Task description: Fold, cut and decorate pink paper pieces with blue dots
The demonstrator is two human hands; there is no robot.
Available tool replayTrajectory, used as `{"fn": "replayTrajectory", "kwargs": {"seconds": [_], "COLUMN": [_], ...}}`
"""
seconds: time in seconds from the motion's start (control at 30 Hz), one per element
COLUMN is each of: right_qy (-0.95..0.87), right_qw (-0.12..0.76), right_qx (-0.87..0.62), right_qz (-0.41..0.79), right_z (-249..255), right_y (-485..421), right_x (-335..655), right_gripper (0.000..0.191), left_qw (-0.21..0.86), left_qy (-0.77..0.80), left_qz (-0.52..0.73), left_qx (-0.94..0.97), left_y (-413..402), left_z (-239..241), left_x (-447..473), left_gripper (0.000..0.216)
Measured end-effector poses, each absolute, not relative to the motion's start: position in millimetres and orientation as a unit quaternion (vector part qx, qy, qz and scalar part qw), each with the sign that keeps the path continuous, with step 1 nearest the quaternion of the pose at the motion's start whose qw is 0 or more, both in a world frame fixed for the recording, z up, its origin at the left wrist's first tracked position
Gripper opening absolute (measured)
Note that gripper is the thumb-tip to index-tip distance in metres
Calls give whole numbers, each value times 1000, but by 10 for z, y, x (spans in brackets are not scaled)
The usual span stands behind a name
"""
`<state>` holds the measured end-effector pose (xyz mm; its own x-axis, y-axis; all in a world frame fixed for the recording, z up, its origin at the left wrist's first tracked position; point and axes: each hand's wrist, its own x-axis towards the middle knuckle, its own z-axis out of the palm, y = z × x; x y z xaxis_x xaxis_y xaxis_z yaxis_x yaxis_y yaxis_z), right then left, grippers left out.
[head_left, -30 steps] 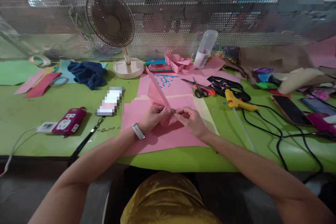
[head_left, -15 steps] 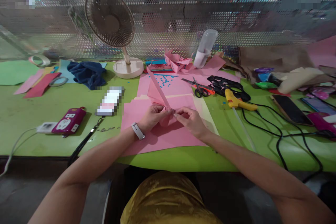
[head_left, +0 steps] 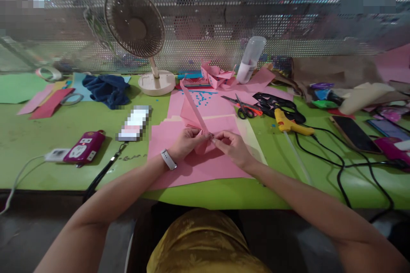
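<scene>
A folded piece of pink paper (head_left: 191,110) stands up on edge between my hands, above a stack of pink sheets (head_left: 169,170). My left hand (head_left: 186,143) pinches its lower part between thumb and fingers; a pale watch band is on that wrist. From the other side my right hand (head_left: 233,147) closes thumb and forefinger on the same paper's near corner. The fingertips of both hands meet there and hide the exact fold. Behind the work lie small blue paper dots (head_left: 201,99) and folded pink paper shapes (head_left: 218,75).
Scissors (head_left: 245,111) and a yellow glue gun (head_left: 290,123) with black cable lie to the right. On the left are a phone (head_left: 134,123), a magenta power strip (head_left: 85,147) and a blue cloth (head_left: 107,89). A fan (head_left: 156,85) stands at the back.
Both hands keep their pinch in nearly the same place. The upper end of the folded pink paper has shifted very slightly; the rest looks the same.
</scene>
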<state>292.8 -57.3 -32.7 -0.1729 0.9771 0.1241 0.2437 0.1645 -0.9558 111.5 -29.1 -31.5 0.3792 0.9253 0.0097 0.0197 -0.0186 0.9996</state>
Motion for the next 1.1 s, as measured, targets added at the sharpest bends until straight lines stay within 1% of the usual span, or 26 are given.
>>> {"fn": "replayTrajectory", "kwargs": {"seconds": [0.63, 0.77, 0.87, 0.97, 1.03, 1.1], "right_qy": [-635, -609, -587, -602, -610, -607], "right_qw": [417, 455, 481, 453, 429, 429], "right_qx": [-484, -470, -457, -457, -465, -474], "right_qz": [434, 449, 465, 473, 477, 471], "right_z": [-322, -300, -274, -260, -262, -273], "right_y": [-582, -577, -572, -578, -586, -590], "right_x": [2929, 2931, 2936, 2939, 2938, 2936], "right_gripper": [20, 24, 31, 39, 39, 37], "left_qw": [576, 590, 603, 599, 586, 579], "left_qy": [397, 394, 384, 376, 379, 380], "left_qz": [390, 404, 415, 420, 428, 436], "left_qx": [599, 577, 562, 568, 574, 574], "left_y": [-284, -275, -275, -279, -280, -279], "left_z": [-325, -323, -316, -317, -326, -338], "left_x": [1104, 1100, 1103, 1106, 1105, 1103], "left_gripper": [40, 42, 42, 41, 40, 38]}}
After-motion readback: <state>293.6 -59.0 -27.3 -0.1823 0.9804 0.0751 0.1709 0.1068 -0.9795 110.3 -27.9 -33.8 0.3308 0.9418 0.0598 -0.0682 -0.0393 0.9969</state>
